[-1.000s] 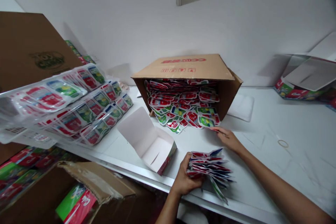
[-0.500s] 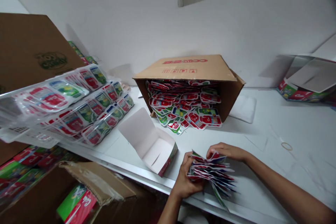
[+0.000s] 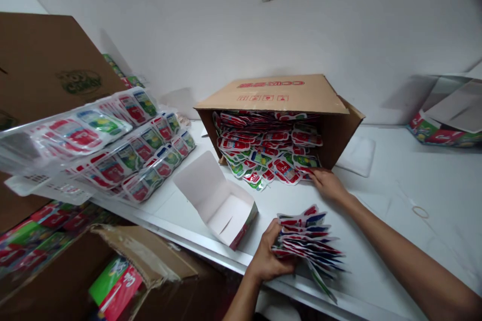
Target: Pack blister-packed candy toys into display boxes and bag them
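My left hand is closed around a fanned stack of red, green and blue packets, held just above the table's front edge. Further back, my right hand reaches to the lower right corner of a cardboard box lying on its side. Its fingers pinch the end of a red packet at the edge of the loose pile that spills from the box's open side. Left of the stack stands a small carton, white inside, with its lid raised.
Clear trays of packets stand at the left beside a large brown carton. Below the table edge, an open cardboard box holds printed cartons. A rubber band and another open carton are at the right.
My right hand has left the stack and moved back to the packets at the box's opening. My left hand keeps its hold on the stack. The view has shifted slightly.
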Demonstrator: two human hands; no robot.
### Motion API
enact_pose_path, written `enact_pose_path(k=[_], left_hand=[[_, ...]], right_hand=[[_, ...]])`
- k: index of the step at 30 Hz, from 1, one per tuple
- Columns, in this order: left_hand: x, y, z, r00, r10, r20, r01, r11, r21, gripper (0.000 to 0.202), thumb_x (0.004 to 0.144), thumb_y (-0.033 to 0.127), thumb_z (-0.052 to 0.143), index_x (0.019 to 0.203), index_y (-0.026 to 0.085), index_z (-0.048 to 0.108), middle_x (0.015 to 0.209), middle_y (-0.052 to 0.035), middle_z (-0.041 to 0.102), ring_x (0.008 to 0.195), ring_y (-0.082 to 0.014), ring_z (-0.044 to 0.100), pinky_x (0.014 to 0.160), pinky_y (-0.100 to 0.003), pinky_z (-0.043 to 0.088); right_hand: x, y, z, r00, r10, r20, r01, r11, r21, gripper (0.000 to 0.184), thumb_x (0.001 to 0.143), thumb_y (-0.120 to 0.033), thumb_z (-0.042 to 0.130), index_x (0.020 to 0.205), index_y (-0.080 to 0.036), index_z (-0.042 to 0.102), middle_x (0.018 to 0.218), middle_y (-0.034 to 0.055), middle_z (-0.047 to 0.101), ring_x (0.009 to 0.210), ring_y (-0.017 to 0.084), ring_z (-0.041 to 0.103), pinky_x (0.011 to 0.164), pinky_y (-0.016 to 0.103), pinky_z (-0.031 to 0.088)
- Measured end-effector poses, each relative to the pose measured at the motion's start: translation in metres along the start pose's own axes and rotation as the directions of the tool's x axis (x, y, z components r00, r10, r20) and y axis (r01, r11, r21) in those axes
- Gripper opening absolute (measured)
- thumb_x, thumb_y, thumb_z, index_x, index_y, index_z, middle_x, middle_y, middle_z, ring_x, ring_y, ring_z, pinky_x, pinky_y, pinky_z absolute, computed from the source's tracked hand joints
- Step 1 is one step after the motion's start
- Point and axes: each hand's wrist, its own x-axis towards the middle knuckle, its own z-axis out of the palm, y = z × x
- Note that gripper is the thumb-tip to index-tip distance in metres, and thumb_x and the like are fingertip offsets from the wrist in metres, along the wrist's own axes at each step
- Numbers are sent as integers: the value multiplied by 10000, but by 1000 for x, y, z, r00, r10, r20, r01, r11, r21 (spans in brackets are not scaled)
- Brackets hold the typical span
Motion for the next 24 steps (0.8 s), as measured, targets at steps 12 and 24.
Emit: enact_pose_path(k=[12, 24], left_hand=[[1, -10, -3, 999, -42, -17, 42, 999, 24, 597, 548, 171, 788, 1126, 204, 644, 1522, -97, 267, 1437, -366, 160, 1167, -482, 186], [6, -4, -3, 1000, -19, 6, 19, 1000, -11, 554, 490, 77, 724, 1028, 192, 660, 1094, -57, 549, 1045, -257, 533, 927, -347, 452]], right_hand=[[-113, -50, 5, 895, -95, 436, -374, 372, 849, 466, 789, -558, 616, 1114, -227, 671, 1002, 86, 724, 987, 282, 660, 896, 420, 498], [-43, -27, -2, 944, -175, 279, 78, 942, 327, 541, 978, -485, 256, 1070, -158, 677, 1022, 104, 714, 908, 229, 661, 825, 361, 505]])
